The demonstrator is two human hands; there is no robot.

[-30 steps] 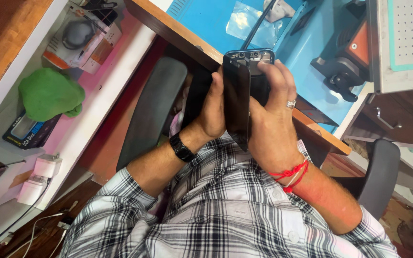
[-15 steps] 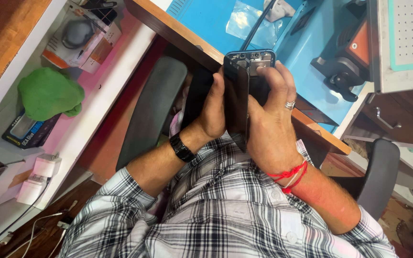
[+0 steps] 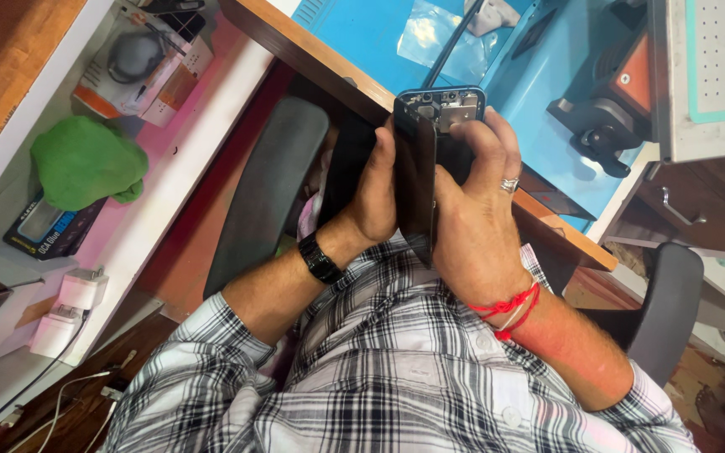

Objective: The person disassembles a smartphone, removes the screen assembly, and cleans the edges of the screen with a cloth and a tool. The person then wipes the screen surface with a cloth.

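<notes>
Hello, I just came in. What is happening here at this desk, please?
A person in a checked shirt is holding an opened smartphone upright in front of the chest with both hands. The left hand grips the dark screen panel, which stands apart from the phone body. The right hand holds the body, whose inner parts show at the top. A blue work mat lies on the desk ahead.

Both hands cover most of the opened phone; the grey machine is cut off by the frame's edge.
</notes>
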